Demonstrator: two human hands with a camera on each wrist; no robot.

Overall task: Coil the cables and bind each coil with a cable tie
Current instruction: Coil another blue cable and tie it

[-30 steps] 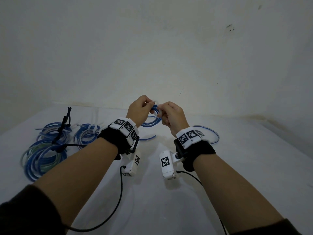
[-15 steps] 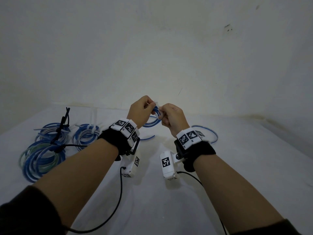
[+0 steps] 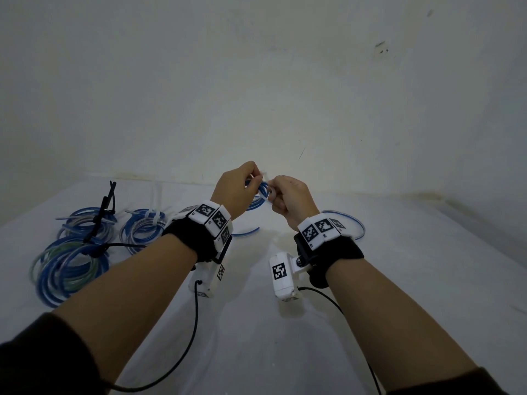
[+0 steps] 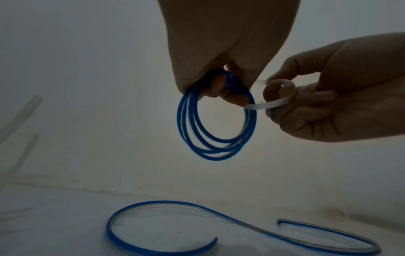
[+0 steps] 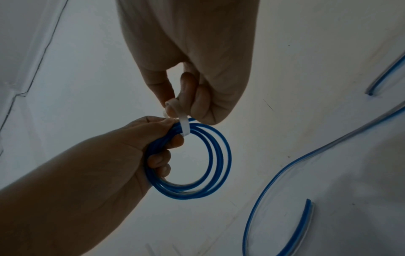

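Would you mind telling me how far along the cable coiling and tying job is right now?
Done: three bound coils lie at the left of the table, two tied with black ties, one with a white tie. In hand: the left hand holds a small blue coil while the right hand loops a white cable tie around it, not visibly fastened. Left: one loose blue cable.

The coil [image 4: 215, 121] is smooth, glossy blue plastic tubing, and the cable tie [image 4: 271, 104] is a flat, translucent white plastic strip. On the matt white table [image 3: 399, 280], loose tubing [image 4: 197, 213] looks clear with a blue stripe. Wrist straps [image 3: 194, 238] are black cloth.
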